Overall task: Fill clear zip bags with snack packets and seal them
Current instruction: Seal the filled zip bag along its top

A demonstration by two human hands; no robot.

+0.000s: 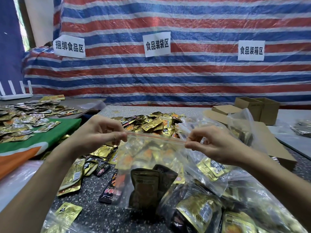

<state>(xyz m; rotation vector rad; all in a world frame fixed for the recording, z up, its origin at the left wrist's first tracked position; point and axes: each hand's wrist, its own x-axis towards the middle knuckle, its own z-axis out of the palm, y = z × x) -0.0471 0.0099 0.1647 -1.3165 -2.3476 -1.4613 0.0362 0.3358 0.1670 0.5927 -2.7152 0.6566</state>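
Before you a striped tarp [185, 78] in red, white and blue covers the wall. Taped to it are a left sign [69, 46], a middle sign [157, 44] and a right sign [251, 50]. At your far left stands a white router [16, 95], and nearer to you lies a green and orange cloth [33, 143]. Open cardboard boxes [262, 108] sit at your right. The table [94, 209] is dark and speckled.

Dark speckled counter [94, 214] is carrying a heap of loose gold and black snack packets [151, 123] at centre. Filled clear bags [235, 199] are lying along its right side, with flat cardboard [272, 145] resting beyond them.
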